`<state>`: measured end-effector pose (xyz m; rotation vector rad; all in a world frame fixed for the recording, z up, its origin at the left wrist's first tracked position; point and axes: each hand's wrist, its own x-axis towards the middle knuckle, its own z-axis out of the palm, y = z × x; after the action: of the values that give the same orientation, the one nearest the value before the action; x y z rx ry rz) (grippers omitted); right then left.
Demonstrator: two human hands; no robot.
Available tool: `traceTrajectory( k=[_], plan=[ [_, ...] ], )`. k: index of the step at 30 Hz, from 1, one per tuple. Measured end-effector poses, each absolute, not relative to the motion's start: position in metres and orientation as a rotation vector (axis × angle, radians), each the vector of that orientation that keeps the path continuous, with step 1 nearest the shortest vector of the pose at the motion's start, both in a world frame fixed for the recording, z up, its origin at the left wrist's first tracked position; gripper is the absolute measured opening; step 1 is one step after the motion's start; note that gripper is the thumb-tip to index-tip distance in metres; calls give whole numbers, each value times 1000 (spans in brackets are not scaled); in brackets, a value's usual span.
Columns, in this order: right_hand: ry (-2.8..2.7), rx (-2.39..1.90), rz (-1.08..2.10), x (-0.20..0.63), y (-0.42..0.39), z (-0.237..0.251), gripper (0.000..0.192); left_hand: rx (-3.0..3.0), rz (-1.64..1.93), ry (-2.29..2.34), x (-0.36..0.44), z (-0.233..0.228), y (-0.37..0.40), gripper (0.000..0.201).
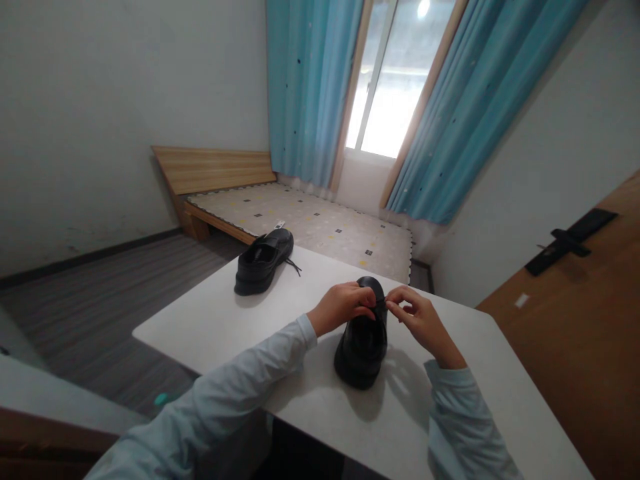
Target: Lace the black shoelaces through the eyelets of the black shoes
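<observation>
While white table bears two black shoes, both hands pinch near shoe lace.

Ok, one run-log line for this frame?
left hand: pinching lace | right hand: pinching lace | near shoe: on table | far shoe: untouched

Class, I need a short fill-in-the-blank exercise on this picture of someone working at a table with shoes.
1. Both hands, left hand and right hand, work at the nearer black shoe, pinching its ____.
2. The other shoe lies on the white ____.
3. The curtains are ____.

Missing words: lace; table; blue
</observation>
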<state>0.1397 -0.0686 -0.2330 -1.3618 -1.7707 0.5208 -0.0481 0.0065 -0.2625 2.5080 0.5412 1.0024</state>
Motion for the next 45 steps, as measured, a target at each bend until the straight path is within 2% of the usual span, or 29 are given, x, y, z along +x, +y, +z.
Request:
traceTrajectory(
  k=[7, 11, 18, 26, 32, 36, 40, 45],
  plan=[
    [-1786, -1334, 581, 148, -69, -235, 23, 2152, 989, 509, -55, -256, 11, 18],
    [-1765, -1303, 683, 155, -68, -237, 24, 2315, 1109, 558, -58, -255, 18, 10],
    [-1809, -1313, 807, 162, -70, -233, 26, 2600, 1200, 626, -61, -261, 26, 21],
    [-1853, -1318, 950, 182, -79, -226, 33, 2532, 1194, 897, -76, -254, 40, 20],
    [-1720, -1220, 940, 212, -87, -232, 31, 2314, 1365, 1103, -88, -257, 56, 18],
    [-1472, -1161, 1010, 206, -82, -239, 28, 1880, 1295, 878, -77, -259, 52, 15],
    [-1273, -989, 1109, 182, -70, -244, 22, 1309, 1057, 407, -64, -257, 36, 25],
    [-1121, -941, 1100, 158, -59, -250, 27, 1189, 961, 227, -56, -253, 21, 26]
  ],
)
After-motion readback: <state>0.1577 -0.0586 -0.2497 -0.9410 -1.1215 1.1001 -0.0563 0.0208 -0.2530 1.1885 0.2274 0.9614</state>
